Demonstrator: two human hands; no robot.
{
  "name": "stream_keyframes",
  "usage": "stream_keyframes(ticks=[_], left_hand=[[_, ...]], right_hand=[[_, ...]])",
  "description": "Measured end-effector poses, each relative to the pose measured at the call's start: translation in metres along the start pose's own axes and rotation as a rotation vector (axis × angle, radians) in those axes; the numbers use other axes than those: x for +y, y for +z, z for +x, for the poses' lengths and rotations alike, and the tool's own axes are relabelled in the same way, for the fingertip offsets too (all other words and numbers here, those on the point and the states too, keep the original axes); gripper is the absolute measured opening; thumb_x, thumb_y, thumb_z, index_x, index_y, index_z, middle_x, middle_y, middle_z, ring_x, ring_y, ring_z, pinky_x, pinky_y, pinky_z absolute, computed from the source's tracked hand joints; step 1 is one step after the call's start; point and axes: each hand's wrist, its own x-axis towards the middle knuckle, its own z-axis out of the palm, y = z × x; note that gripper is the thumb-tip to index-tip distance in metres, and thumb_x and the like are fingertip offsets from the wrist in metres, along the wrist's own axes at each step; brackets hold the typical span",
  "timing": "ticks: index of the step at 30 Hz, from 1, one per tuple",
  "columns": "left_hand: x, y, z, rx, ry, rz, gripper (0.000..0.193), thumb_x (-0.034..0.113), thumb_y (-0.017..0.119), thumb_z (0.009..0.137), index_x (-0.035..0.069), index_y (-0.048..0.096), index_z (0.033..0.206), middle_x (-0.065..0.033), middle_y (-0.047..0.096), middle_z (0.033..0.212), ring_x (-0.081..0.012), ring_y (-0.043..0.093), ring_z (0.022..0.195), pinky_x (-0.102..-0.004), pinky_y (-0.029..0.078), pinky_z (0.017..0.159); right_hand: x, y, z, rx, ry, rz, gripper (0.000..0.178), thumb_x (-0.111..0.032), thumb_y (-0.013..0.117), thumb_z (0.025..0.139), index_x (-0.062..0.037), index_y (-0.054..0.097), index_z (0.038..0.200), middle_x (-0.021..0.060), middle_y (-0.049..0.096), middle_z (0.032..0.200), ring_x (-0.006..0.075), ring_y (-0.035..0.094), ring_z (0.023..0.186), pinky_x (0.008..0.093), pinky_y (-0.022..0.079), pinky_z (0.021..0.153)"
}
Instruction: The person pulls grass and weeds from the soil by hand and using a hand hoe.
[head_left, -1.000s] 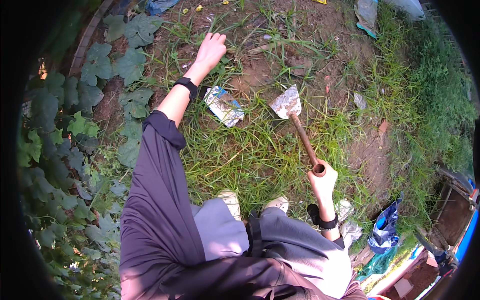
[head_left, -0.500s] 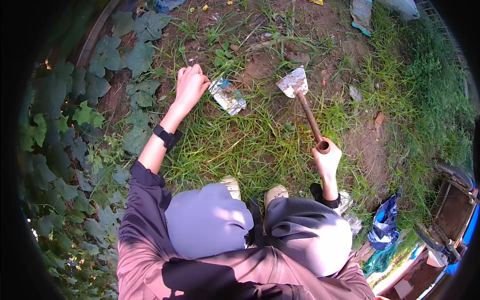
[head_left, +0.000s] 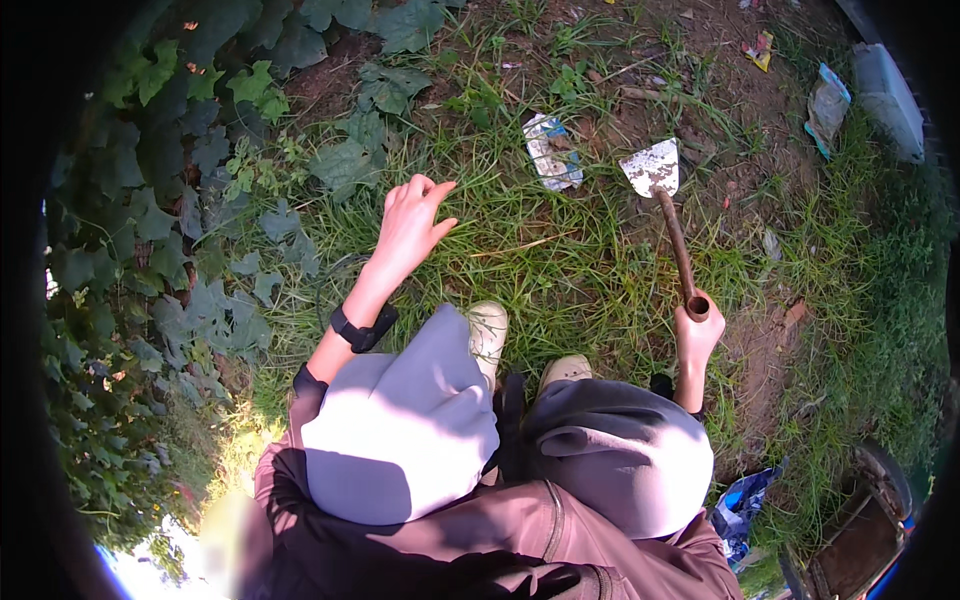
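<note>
Bare right hand (head_left: 700, 328) grips the rusty, tubular-handled metal hoe (head_left: 677, 240) near its hollow end (head_left: 698, 308), probably for reach; its whitish flat blade (head_left: 652, 168) points forward, well clear of the cream, round-toed clogs (head_left: 488, 335); bare left hand (head_left: 408, 225) hovers over green grass (head_left: 505, 245), thumb and forefinger parted, apparently empty

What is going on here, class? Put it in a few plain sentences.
A person, apparently crouching on grass, grips a flat-bladed tool by its rusty handle in the right hand, blade pointing away from the body. The left hand is over the grass, thumb and fingers parted, holding nothing visible. A blue-and-white packet lies left of the blade.
</note>
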Motion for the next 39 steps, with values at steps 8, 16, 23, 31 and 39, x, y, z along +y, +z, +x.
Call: stream_keyframes(ticks=[8,16,23,31,39], left_hand=[[-0.012,-0.038,-0.106,0.072,-0.265,-0.153,0.055,0.014,0.071,0.076,0.01,0.048,0.126,-0.0143,0.042,0.108,-0.0324,0.051,0.094,-0.0389,0.044,0.081],[-0.051,-0.068,-0.273,0.022,-0.583,-0.14,0.048,0.014,0.071,0.074,0.008,0.053,0.119,-0.015,0.044,0.106,-0.0352,0.054,0.093,-0.0426,0.047,0.081],[-0.058,-0.124,-0.389,-0.061,-0.779,0.081,0.041,0.013,0.069,0.074,0.007,0.055,0.112,-0.0125,0.045,0.099,-0.0315,0.054,0.087,-0.039,0.047,0.076],[-0.063,-0.087,-0.286,-0.026,-0.629,-0.07,0.035,0.012,0.066,0.078,0.006,0.058,0.111,-0.0114,0.048,0.098,-0.0306,0.054,0.086,-0.0402,0.044,0.079],[-0.045,0.036,-0.125,-0.063,0.296,0.425,0.046,0.012,0.057,0.077,0.007,0.053,0.122,-0.0025,0.056,0.107,-0.0153,0.051,0.09,-0.0269,0.04,0.077]], right_hand=[[-0.007,0.017,0.026,-0.179,-0.098,-0.026,0.025,-0.006,0.059,0.069,0.0067,0.063,0.09,0.003,0.054,0.064,0.0071,0.048,0.059,0.0228,0.04,0.054],[-0.042,0.051,0.048,-0.304,-0.166,-0.106,0.031,-0.008,0.06,0.069,0.0067,0.064,0.096,0.0062,0.06,0.072,0.0103,0.052,0.066,0.0249,0.043,0.063],[-0.063,0.08,0.047,-0.365,-0.271,-0.029,0.032,-0.007,0.062,0.068,0.0064,0.064,0.096,0.0062,0.061,0.072,0.0098,0.054,0.069,0.0243,0.044,0.067],[-0.05,0.109,0.037,-0.41,-0.236,0.013,0.033,-0.008,0.064,0.065,0.0042,0.064,0.096,0.0061,0.059,0.069,0.0094,0.053,0.067,0.024,0.044,0.066],[-0.071,0.096,0.015,-0.441,-0.333,-0.146,0.034,-0.01,0.065,0.065,0.0026,0.065,0.097,0.0084,0.059,0.068,0.0091,0.053,0.065,0.0249,0.045,0.065]])
